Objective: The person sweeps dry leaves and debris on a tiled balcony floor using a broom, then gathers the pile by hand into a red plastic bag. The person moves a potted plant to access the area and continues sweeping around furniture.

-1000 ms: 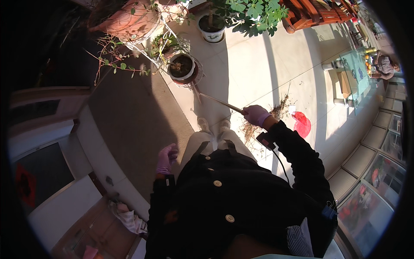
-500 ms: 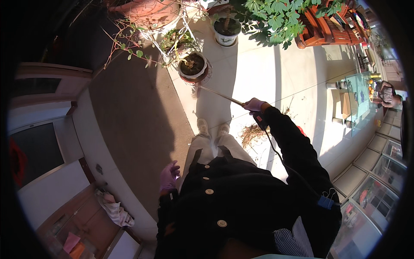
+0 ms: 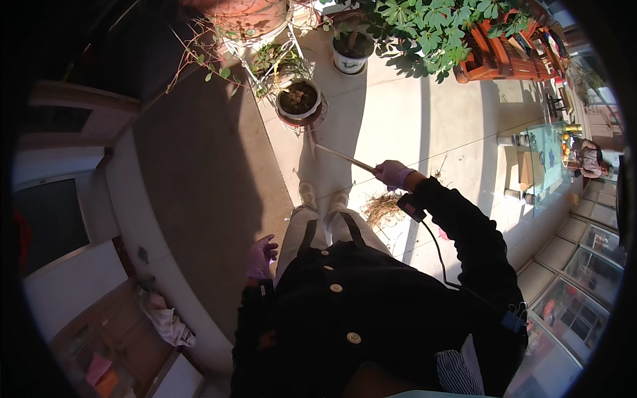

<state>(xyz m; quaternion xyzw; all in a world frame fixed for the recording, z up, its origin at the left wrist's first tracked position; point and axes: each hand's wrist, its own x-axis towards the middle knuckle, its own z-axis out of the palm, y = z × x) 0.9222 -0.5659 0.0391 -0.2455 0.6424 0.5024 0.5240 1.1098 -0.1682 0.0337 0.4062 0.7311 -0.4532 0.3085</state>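
My right hand (image 3: 394, 174), in a purple glove, is closed round the near end of a long thin pole (image 3: 346, 158). The pole slants away to the left, down to the floor close to a potted plant (image 3: 298, 98) with dark soil and a white rim; what its far end carries is blurred. Below my right wrist hangs a small black box (image 3: 411, 207) on a black cable. My left hand (image 3: 262, 257), also gloved in purple, hangs beside my left thigh with its fingers loosely bent and holds nothing that I can see. To the right of my legs lies a pile of dry plant stems (image 3: 383, 210).
A white pot with a trunk (image 3: 350, 54) stands farther back, beside leafy green foliage (image 3: 431, 30) and a reddish wooden bench (image 3: 507, 56). A glass table (image 3: 545, 166) stands at right, with another person (image 3: 589, 158) beyond it. A brown mat (image 3: 199, 179) covers the left floor.
My right hand has shifted a little to the right and lower, drawing the pole with it. The black box now hangs farther from my wrist. My left hand has barely moved.
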